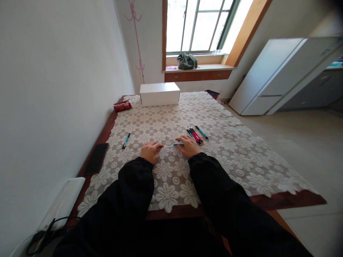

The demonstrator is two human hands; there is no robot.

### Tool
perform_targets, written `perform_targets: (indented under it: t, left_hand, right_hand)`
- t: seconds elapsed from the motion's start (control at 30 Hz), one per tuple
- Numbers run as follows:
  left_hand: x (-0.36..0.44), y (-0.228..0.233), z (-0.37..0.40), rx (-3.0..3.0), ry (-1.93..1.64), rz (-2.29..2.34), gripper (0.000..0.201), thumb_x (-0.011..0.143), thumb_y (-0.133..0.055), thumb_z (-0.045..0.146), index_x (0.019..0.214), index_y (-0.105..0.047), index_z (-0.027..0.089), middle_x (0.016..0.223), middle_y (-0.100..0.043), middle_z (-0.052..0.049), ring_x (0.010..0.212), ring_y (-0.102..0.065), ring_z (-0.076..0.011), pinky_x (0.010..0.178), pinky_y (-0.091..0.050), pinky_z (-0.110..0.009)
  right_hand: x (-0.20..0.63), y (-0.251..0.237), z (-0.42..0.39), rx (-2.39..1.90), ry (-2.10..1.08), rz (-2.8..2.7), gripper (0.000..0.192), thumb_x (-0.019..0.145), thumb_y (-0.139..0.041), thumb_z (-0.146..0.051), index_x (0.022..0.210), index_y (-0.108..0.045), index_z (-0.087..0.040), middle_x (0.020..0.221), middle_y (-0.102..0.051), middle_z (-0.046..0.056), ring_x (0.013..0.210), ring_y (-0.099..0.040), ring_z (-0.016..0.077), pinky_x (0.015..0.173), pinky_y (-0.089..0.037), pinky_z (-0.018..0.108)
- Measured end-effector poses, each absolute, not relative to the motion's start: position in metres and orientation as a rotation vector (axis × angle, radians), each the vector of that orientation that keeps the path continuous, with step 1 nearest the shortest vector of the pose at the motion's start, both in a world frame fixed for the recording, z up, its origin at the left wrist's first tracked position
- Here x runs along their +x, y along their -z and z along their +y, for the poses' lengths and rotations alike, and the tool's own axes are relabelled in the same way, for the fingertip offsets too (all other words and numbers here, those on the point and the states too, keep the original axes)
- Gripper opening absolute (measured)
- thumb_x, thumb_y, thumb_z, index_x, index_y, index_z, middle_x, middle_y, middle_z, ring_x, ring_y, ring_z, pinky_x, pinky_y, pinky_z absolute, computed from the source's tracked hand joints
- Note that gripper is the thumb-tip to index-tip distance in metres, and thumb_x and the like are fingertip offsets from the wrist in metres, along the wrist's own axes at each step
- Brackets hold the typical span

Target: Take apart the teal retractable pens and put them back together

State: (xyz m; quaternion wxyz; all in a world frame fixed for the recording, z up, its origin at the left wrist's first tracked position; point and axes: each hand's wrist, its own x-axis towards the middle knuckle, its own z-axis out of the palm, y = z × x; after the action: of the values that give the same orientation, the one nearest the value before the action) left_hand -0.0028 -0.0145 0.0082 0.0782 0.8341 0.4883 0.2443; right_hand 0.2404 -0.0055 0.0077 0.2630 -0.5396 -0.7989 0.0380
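Observation:
My right hand [189, 147] is closed around a blue pen barrel [178, 144] that points left. My left hand [150, 151] pinches a small black pen part [160, 147], largely covered by the fingers. Between the two hands runs a thin pale rod [168, 146], which looks like a pen refill. Just beyond my right hand lies a bunch of red, blue and black pens [195, 135], with a separate blue-and-black pen [201, 132] to its right. Another blue-and-black pen [126, 140] rests apart, to the left of my left hand.
A lace tablecloth [166, 192] covers the wooden table. At its far end stand a white box [160, 95] and a red packet [122, 106]. Along the left edge are a black phone [96, 159] and a white device [63, 201] with cables. A wall borders the left side.

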Motion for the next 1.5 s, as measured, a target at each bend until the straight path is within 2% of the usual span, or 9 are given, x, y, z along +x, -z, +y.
perform_targets:
  t: [0.07, 0.27, 0.87, 1.2, 1.5]
  left_hand:
    - [-0.003, -0.008, -0.014, 2.489, -0.730, 1.480, 0.022, 0.091, -0.054, 0.025, 0.105, -0.071, 0.027, 0.103, -0.070, -0.003, 0.098, -0.061, -0.0205, 0.088, -0.045, -0.035]
    - [-0.003, -0.006, -0.014, 2.482, -0.753, 1.458, 0.020, 0.091, -0.055, 0.026, 0.103, -0.071, 0.027, 0.101, -0.070, -0.003, 0.097, -0.061, -0.0217, 0.087, -0.045, -0.037]
    - [-0.003, -0.005, -0.013, 2.526, -0.704, 1.384, 0.020, 0.091, -0.055, 0.028, 0.103, -0.072, 0.028, 0.100, -0.069, -0.004, 0.095, -0.062, -0.0211, 0.086, -0.046, -0.036]
    - [-0.002, -0.004, -0.014, 2.578, -0.726, 1.228, 0.023, 0.092, -0.056, 0.028, 0.110, -0.069, 0.029, 0.102, -0.069, -0.003, 0.098, -0.061, -0.0202, 0.093, -0.045, -0.037]
    - [-0.002, -0.007, -0.014, 2.567, -0.742, 1.184, 0.017, 0.090, -0.060, 0.030, 0.103, -0.068, 0.025, 0.103, -0.071, -0.003, 0.097, -0.062, -0.0210, 0.091, -0.046, -0.039]
  right_hand:
    - [0.242, -0.004, -0.005, -1.486, -0.100, -2.208, 0.024, 0.085, -0.062, -0.025, 0.108, -0.067, -0.024, 0.110, -0.066, 0.007, 0.108, -0.053, 0.0254, 0.094, -0.037, 0.039]
    - [0.239, 0.002, -0.003, -1.450, -0.154, -2.267, 0.009, 0.088, -0.062, -0.024, 0.093, -0.069, -0.023, 0.102, -0.065, 0.007, 0.103, -0.053, 0.0245, 0.090, -0.037, 0.039]
    - [0.228, 0.001, -0.007, -1.268, -0.249, -2.329, 0.009, 0.089, -0.057, -0.020, 0.096, -0.063, -0.021, 0.100, -0.068, 0.006, 0.101, -0.056, 0.0218, 0.095, -0.036, 0.037]
    - [0.221, 0.001, -0.013, -1.120, -0.324, -2.361, 0.015, 0.092, -0.054, -0.023, 0.104, -0.063, -0.021, 0.098, -0.066, 0.005, 0.092, -0.061, 0.0182, 0.082, -0.044, 0.028]
    - [0.218, 0.000, -0.015, -1.087, -0.339, -2.382, 0.017, 0.094, -0.053, -0.023, 0.107, -0.062, -0.021, 0.101, -0.066, 0.006, 0.093, -0.061, 0.0185, 0.081, -0.045, 0.027]
